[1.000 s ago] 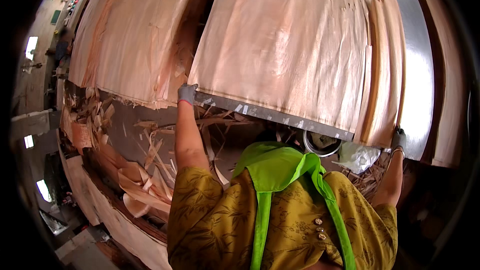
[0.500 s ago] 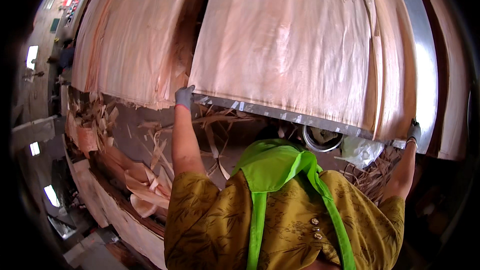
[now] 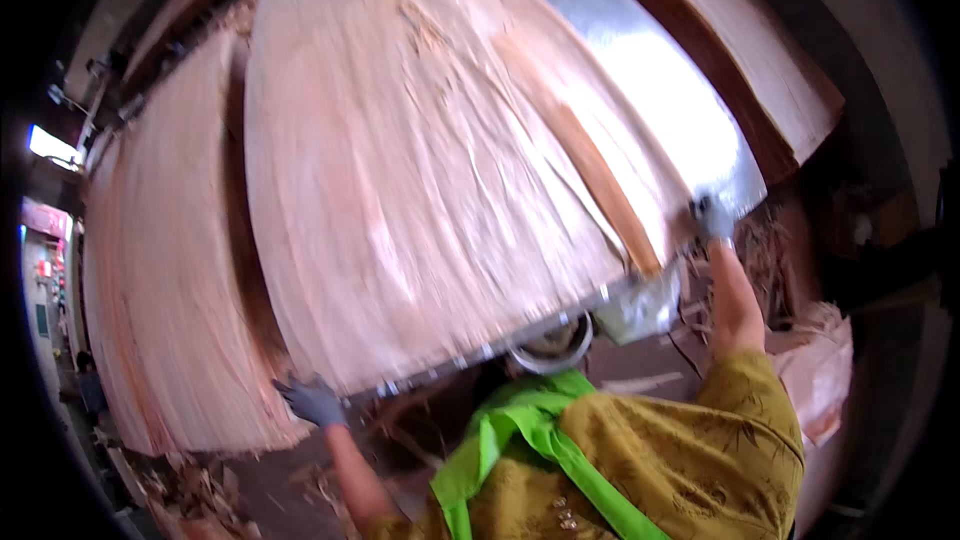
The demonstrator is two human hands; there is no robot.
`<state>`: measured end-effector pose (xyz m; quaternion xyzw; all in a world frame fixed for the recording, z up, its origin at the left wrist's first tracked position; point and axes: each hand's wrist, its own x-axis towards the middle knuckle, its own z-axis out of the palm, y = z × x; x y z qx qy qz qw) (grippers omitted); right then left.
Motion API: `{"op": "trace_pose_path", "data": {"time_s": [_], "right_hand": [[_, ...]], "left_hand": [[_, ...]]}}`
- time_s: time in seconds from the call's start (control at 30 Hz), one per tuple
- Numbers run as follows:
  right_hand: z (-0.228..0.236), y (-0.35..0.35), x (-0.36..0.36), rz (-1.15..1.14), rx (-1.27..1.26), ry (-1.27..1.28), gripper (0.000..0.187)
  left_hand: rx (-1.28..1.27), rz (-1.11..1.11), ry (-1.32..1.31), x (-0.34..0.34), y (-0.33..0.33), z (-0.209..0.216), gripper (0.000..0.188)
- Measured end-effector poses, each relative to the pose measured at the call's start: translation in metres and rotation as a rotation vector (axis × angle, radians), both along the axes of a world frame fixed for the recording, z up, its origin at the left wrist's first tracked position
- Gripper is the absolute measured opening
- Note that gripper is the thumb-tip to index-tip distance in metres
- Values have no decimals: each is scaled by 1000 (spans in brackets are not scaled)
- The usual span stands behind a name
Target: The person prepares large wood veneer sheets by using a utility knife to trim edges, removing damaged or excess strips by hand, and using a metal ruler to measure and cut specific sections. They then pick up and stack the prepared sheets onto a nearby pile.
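Note:
A wide, pale pinkish wood veneer sheet lies lengthwise in front of me, wrinkled toward its right side. Along that side runs a narrow darker brown veneer strip. My left hand, in a grey glove, is at the sheet's near left corner with its fingers stretched out to the left. On the near right edge of the sheet, my gloved right hand has its fingers curled at the border, slightly blurred. Beneath, a shiny metal plate shows to the right.
Another veneer stack lies to the left, across a dark gap. More veneer is at the far right. Below the near edge are a metal bowl, a clear plastic bag and veneer scraps on the floor.
The view has swung round, so the sheet now slants and the right hand appears higher than the left. My left hand's fingers have spread out from the sheet's corner.

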<state>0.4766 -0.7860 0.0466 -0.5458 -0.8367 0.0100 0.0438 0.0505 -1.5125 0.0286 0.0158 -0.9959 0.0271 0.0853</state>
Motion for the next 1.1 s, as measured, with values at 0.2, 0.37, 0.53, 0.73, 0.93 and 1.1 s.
{"op": "trace_pose_path", "data": {"time_s": [0.2,0.37,0.53,0.73,0.93,1.1], "right_hand": [[-11,-55,31,24,89,54,34],[-10,-62,50,85,120,-8,23],[11,-122,122,129,100,136,23],[8,-187,236,18,16,116,21],[29,-167,216,36,-15,339,17],[18,-142,236,-34,-109,374,20]], "left_hand": [[-35,-529,-221,85,150,42,72],[-78,-654,-255,109,206,8,75],[-126,-647,-237,115,205,-7,74],[-143,-627,-278,118,207,-4,73],[-205,-587,-353,120,209,-5,74],[-208,-573,-421,121,219,1,75]]}}
